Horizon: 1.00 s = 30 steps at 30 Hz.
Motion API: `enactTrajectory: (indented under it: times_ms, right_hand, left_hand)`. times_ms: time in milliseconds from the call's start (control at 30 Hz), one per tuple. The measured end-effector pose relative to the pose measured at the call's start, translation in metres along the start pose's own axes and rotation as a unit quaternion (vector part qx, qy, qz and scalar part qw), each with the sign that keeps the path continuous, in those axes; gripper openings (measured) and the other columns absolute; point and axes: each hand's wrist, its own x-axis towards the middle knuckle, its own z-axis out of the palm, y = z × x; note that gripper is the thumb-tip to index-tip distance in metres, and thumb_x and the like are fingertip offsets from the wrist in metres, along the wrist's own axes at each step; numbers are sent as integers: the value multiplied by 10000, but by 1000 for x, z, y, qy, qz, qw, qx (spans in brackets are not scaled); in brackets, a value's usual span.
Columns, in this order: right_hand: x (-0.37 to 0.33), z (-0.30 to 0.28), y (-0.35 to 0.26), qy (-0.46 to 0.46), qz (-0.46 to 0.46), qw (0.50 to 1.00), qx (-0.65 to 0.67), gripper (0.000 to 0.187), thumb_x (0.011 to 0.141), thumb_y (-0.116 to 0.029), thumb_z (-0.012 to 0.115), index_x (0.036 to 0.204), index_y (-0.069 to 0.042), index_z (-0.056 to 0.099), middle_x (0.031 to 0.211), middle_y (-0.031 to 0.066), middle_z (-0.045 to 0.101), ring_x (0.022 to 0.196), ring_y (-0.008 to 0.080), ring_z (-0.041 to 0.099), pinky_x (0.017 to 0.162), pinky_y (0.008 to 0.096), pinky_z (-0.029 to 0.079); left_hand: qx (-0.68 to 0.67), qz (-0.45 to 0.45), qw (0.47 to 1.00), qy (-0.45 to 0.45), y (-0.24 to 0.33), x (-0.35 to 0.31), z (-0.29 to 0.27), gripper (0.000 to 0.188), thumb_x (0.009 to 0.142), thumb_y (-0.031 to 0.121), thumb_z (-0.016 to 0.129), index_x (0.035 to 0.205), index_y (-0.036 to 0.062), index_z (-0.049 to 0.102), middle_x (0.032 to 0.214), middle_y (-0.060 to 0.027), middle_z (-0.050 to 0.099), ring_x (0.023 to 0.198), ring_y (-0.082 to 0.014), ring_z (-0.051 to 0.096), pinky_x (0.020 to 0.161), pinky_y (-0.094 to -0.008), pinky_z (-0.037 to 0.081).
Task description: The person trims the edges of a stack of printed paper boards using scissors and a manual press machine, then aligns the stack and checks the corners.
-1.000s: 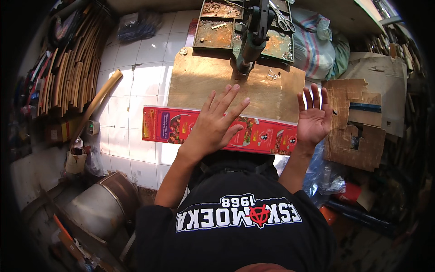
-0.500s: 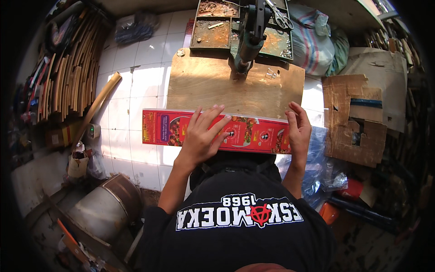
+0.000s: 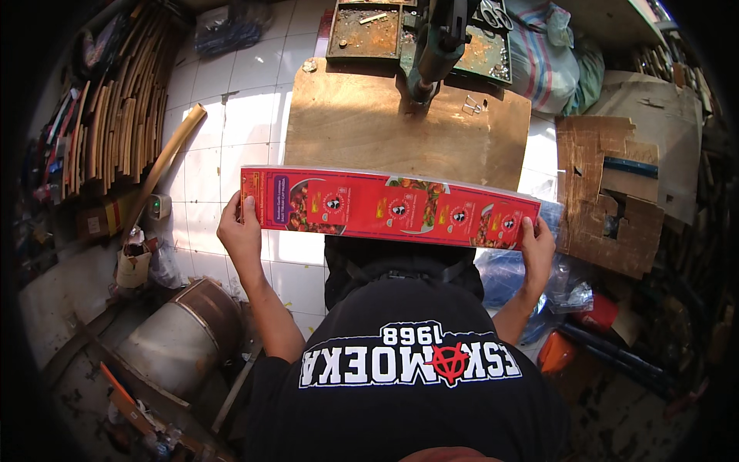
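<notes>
A long red printed strip (image 3: 362,208) with food pictures, looking like stacked sheets of card, stretches crosswise in front of my body. My left hand (image 3: 241,225) grips its left end, thumb on top and the other fingers mostly hidden beneath. At the opposite end, my right hand (image 3: 537,239) holds the near right corner in the same way. The strip's far edge overlaps the near side of a wooden board (image 3: 400,127). Above that board stands a dark metal machine column (image 3: 429,69). Small bent metal wires (image 3: 472,105) lie on the board's far right.
Beyond the board sits a rusty parts tray (image 3: 366,42), with scissors (image 3: 495,14) at its right. Stacked cardboard (image 3: 115,131) leans at left, near a bent tan strip (image 3: 181,146). A metal drum (image 3: 181,339) lies lower left. Cut cardboard (image 3: 596,146) and a woven sack (image 3: 535,58) are at right.
My left hand has gone from the strip's middle to its left end. My right hand has moved right and down, and the strip now reaches further right, its whole length between both hands.
</notes>
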Motion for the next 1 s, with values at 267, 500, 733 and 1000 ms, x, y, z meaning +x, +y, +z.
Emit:
enactTrajectory:
  times_ms: [267,500,733,1000]
  right_hand:
    - [-6,-2,-19,11,39,999,-5,404,939,-232,623,1205,71,600,999,184,715,887,159,664,796,312,506]
    - [-6,-4,-13,31,17,999,-10,412,931,-234,640,1199,77,614,1054,193,709,907,157,662,824,304,504]
    - [-4,-8,-9,66,16,998,-3,429,910,-255,674,1185,72,629,1050,187,710,933,181,667,839,304,504]
    - [1,-8,-3,66,17,997,-19,382,902,-261,681,1117,54,666,971,170,718,871,178,665,805,313,509]
  left_hand:
    - [-24,10,1000,7,1,-3,1,374,924,182,650,1195,-75,628,1005,-220,710,869,-195,693,771,-308,546]
    - [-11,42,998,55,9,-7,3,321,923,167,644,1145,-64,663,1007,-199,714,862,-215,699,763,-311,550]
    - [-12,57,996,73,2,-3,-2,277,918,180,645,1081,-38,698,1021,-171,713,891,-232,682,799,-327,521]
    - [89,93,991,48,13,-1,-8,292,898,189,670,1085,-35,689,1097,-164,683,990,-275,652,856,-357,498]
